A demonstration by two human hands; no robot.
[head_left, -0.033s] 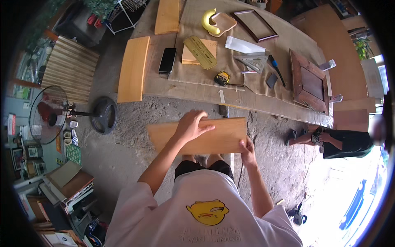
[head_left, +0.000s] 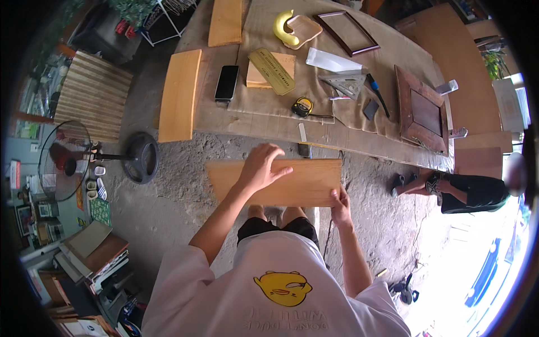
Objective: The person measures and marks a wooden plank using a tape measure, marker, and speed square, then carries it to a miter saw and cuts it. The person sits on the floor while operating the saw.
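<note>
A flat, light-brown wooden board is held level in front of my body, above the floor. My right hand grips its right end near the lower corner, thumb on the upper face. Over the board's middle is my left hand, thumb and fingers apart and curved; whether its palm touches the wood is unclear. The left forearm hides part of the board. Beyond lies the table's near edge, with a yellow and black tape measure close to it.
On the table are a phone, a brass-coloured plate over a wood block, a banana, a set square and a framed wooden panel. Another board overhangs its left side. A fan stands left; a person right.
The board has shifted slightly to the right. My left hand has risen slightly over it, and my right hand keeps its grip on the end.
</note>
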